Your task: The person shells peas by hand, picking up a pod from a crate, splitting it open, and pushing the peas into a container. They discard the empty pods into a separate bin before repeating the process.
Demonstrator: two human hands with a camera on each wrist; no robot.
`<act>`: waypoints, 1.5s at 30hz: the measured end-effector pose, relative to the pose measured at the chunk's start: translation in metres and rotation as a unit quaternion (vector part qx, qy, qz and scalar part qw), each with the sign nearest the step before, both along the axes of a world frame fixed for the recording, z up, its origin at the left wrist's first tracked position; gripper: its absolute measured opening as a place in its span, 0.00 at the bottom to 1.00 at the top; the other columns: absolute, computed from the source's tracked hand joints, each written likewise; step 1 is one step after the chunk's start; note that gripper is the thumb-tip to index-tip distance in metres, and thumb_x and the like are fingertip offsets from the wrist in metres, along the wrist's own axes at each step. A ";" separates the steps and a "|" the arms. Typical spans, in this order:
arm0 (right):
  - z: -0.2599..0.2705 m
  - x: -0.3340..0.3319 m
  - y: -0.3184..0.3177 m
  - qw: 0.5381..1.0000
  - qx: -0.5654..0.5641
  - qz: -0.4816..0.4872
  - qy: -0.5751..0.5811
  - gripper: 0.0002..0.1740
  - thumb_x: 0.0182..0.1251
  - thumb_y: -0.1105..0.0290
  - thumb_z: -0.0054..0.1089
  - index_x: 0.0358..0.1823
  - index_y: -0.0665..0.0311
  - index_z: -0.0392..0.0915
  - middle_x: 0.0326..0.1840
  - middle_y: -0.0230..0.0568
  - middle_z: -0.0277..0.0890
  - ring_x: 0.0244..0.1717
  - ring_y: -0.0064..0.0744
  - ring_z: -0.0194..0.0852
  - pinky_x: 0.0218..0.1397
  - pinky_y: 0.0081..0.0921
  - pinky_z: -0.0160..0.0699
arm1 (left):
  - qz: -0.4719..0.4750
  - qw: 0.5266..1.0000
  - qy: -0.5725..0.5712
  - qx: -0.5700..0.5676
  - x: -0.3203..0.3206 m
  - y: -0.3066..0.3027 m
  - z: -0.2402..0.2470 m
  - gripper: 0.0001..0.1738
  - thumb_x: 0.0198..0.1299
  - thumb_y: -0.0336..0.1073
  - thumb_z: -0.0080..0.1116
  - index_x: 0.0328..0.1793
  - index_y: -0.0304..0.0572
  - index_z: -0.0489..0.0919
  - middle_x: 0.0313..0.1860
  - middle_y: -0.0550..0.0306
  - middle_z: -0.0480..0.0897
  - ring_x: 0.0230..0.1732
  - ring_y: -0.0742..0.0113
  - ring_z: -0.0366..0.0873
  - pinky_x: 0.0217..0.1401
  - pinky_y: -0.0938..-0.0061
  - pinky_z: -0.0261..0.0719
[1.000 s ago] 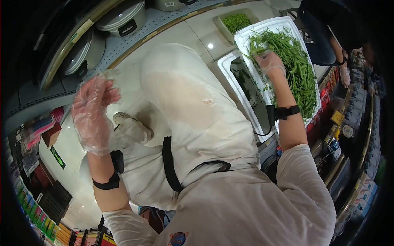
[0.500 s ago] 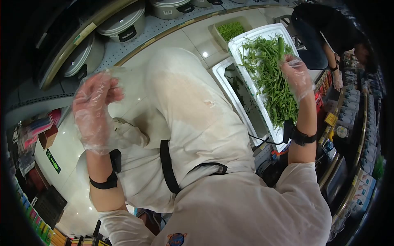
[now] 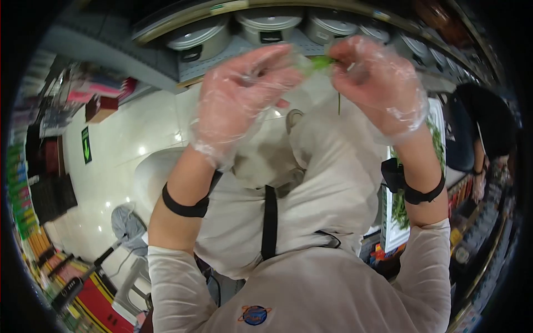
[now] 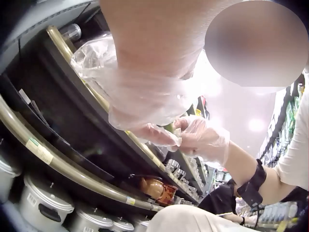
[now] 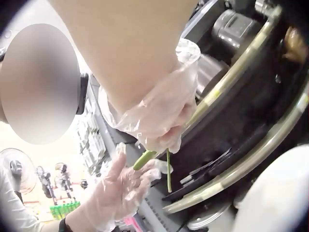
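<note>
Both hands wear clear plastic gloves and are raised in front of the knees. My right hand (image 3: 380,89) pinches a green pod (image 5: 145,159), its blunt end sticking out past the fingertips. A thin green stem (image 5: 169,171) hangs down beside it from the same fingers. My left hand (image 3: 244,89) comes up opposite, its fingertips right at the pod in the head view. Seen from the right wrist, the left hand's thumb and fingers (image 5: 145,180) stand apart around the pod's free end. The pod is blurred in the head view.
At the right, partly behind the right forearm, stands a white foam box (image 3: 395,241) with green stalks (image 3: 401,213). Lidded pots (image 3: 202,41) line the shelf ahead. A person in dark clothes (image 3: 491,119) bends over at the far right.
My right hand has lifted a green pod out of the foam box and brought it left, in front of me. The left hand has moved right to meet it, and the view has turned.
</note>
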State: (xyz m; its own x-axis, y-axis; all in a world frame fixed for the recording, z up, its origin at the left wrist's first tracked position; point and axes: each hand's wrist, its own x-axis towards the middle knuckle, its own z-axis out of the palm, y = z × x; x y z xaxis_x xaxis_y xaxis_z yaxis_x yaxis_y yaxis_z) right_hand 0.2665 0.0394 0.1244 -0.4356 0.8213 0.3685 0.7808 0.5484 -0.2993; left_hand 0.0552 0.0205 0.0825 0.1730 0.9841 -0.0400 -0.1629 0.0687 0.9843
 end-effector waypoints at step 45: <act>-0.114 -0.087 0.075 0.936 -0.233 0.168 0.201 0.08 0.56 0.71 0.62 0.38 0.61 0.83 0.29 0.40 0.80 0.26 0.32 0.77 0.32 0.25 0.76 | 0.087 0.842 0.476 0.239 -0.066 0.027 -0.068 0.11 0.57 0.34 0.65 0.46 0.42 0.84 0.37 0.51 0.84 0.33 0.52 0.80 0.36 0.67 0.78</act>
